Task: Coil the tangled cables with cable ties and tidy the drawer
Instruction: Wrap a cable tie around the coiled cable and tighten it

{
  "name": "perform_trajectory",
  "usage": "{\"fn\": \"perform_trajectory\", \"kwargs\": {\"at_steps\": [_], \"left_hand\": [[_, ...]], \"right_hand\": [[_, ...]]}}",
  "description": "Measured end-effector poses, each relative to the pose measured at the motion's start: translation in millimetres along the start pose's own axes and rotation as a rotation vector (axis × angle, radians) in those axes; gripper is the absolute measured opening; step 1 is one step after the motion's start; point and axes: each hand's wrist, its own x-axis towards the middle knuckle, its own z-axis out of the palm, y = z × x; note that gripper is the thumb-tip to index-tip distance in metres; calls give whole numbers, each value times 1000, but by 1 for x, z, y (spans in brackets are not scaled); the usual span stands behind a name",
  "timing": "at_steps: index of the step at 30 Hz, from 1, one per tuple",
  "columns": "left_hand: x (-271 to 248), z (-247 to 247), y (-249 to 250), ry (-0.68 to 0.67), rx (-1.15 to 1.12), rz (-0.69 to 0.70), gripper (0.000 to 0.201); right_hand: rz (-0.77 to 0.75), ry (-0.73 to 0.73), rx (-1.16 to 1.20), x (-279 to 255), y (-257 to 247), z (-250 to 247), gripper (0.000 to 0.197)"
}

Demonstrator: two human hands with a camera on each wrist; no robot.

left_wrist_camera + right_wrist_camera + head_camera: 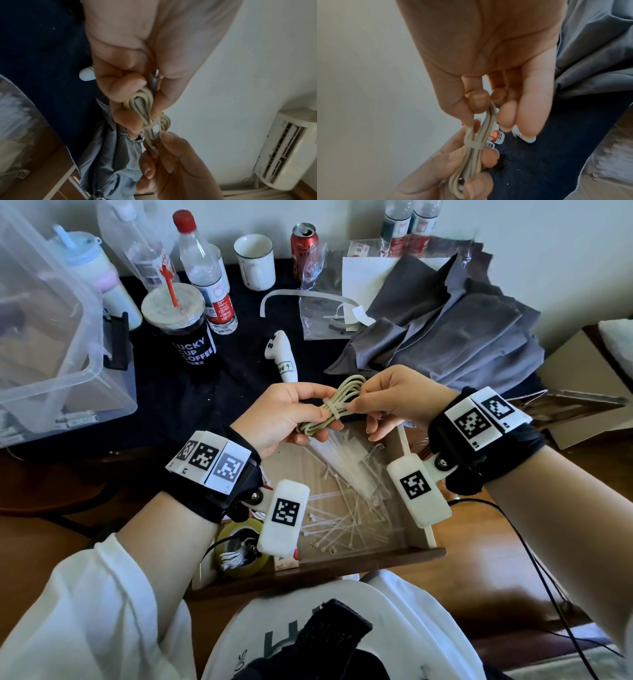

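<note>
"LUCKY CUP COFFEE" on dark cup sleeve (193,350), white controller's (284,356) handwritten label perhaps "00-9"

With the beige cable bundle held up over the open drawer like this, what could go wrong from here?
The cable tie sits nearer one end of the coiled cable, so the far loops might splay. The right hand only pinches with fingertips while the left hand grips; a slip could drop the bundle among the loose ties in the drawer.
</note>
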Motion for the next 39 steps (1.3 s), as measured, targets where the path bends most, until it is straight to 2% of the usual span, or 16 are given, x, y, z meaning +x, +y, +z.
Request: {"fn": "perform_trajectory", "kwargs": {"at_steps": [4, 9, 16, 20, 22, 24, 28, 31, 34, 39], "left_hand": [[0, 2, 0, -1, 26, 1, 30], [0, 3, 0, 0, 34, -5, 29], [-2, 5, 0, -48, -8, -8, 28], [-4, 5, 1, -88, 27, 17, 42], [-4, 5, 1, -100, 35, 24, 46], [-3, 4, 0, -105, 28, 25, 45], [-3, 3, -4, -130, 10, 15, 41], [-3, 4, -7, -113, 22, 35, 41], [-2, 5, -7, -93, 31, 49, 39], [2, 5, -5, -26, -16, -15, 44]], "right_hand": [[21, -28, -61, -3, -1, -1, 45], [24, -30, -82, -8, -2, 0, 28], [-11, -27, -132, -6, 1, 2, 29], [-27, -18, -174, -5, 4, 4, 37], [-41, -20, -187, -5, 3, 5, 34], [-55, -40, -185, -5, 3, 5, 26], [-33, -145, -153, -8, 5, 4, 30], [-41, -152, -153, -6, 7, 5, 34], [-69, -130, -172, -3, 7, 7, 28], [-72, -50, -201, -2, 8, 8, 21]]}}
